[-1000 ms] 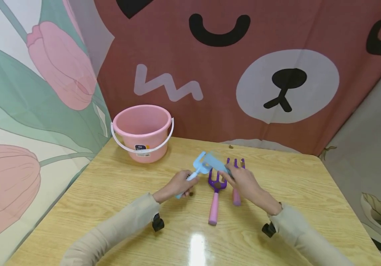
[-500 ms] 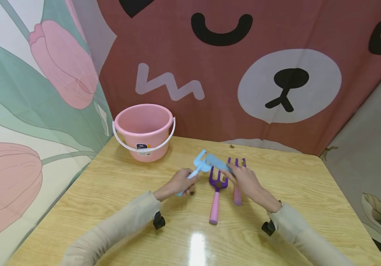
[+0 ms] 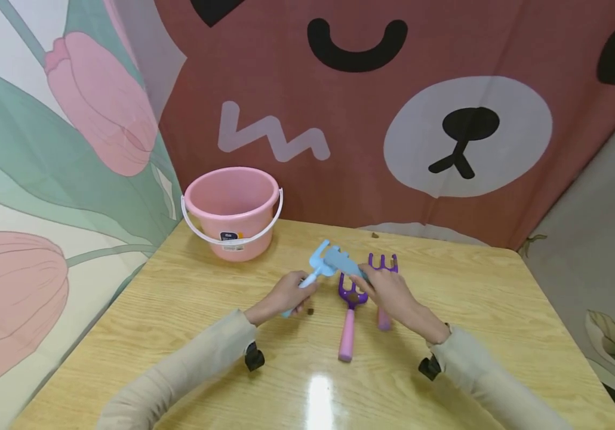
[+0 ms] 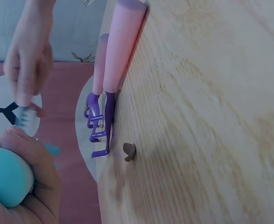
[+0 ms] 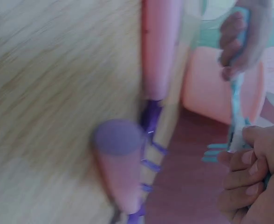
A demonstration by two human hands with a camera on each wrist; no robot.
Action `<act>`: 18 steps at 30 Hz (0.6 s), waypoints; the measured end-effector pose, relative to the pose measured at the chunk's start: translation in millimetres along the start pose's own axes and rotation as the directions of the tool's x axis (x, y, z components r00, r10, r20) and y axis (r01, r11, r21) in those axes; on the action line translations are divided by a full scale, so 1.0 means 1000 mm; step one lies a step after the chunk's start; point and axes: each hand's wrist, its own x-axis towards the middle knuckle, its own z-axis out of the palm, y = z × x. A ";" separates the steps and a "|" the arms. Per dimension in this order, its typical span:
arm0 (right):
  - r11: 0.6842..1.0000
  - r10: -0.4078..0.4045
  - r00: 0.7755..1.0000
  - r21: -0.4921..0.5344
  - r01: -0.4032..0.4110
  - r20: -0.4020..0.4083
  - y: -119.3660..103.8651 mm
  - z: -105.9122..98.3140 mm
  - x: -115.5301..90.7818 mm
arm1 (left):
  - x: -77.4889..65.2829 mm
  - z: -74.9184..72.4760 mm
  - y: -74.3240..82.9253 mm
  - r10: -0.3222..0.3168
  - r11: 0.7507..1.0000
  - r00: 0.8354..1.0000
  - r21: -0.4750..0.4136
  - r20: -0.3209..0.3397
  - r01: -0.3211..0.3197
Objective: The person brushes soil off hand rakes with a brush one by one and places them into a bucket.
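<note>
My left hand (image 3: 288, 292) grips the handle of a light blue garden hand fork (image 3: 320, 266), its tines raised above the table. My right hand (image 3: 391, 291) holds a blue brush (image 3: 342, 263) with what look like pale bristles, laid over the fork's head. In the left wrist view the rounded turquoise handle end (image 4: 9, 177) shows inside my left hand. Two purple hand forks with pink handles lie below: the nearer hand fork (image 3: 346, 334) is in full view, while the farther hand fork (image 3: 383, 319) is partly covered by my right hand.
At the back left stands a pink bucket (image 3: 234, 242) with a white handle. A brown crumb (image 4: 129, 151) lies on the wooden table (image 3: 221, 382) near my left hand, another crumb (image 3: 375, 235) near the back edge. A bear-print cloth (image 3: 350, 137) hangs behind.
The brush in my right hand has shifted slightly left and down across the fork's head. My left hand still grips the fork, moved only slightly. The bucket and purple forks stay in place.
</note>
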 end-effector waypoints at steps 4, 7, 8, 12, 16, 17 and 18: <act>1.000 0.021 1.000 -0.019 -0.021 -0.001 -0.001 0.005 -0.001 | -0.001 -0.002 0.000 0.012 0.999 1.000 0.032 -0.003 -0.012; 0.998 0.057 0.998 -0.042 -0.057 0.011 0.007 0.005 0.000 | -0.001 -0.001 0.000 0.013 0.999 1.000 0.041 -0.011 -0.012; 0.996 0.076 0.997 -0.049 -0.075 0.016 0.012 0.004 0.001 | -0.001 -0.001 0.000 0.011 0.999 1.000 0.039 -0.011 -0.010; 0.984 0.163 0.987 -0.070 -0.163 -0.004 0.029 -0.001 0.001 | -0.001 -0.001 -0.001 0.003 0.999 1.000 0.035 -0.007 -0.003; 0.987 0.151 0.988 -0.057 -0.153 -0.035 0.028 -0.003 -0.002 | -0.001 -0.002 -0.002 -0.014 0.999 1.000 0.035 -0.010 0.014; 0.991 0.122 0.992 -0.055 -0.124 -0.040 0.024 -0.002 -0.002 | -0.001 -0.002 -0.003 -0.015 0.999 1.000 0.034 -0.013 0.015; 0.996 0.079 0.996 -0.049 -0.081 -0.043 0.020 -0.002 -0.002 | -0.001 -0.002 -0.002 -0.017 0.999 1.000 0.032 -0.014 0.017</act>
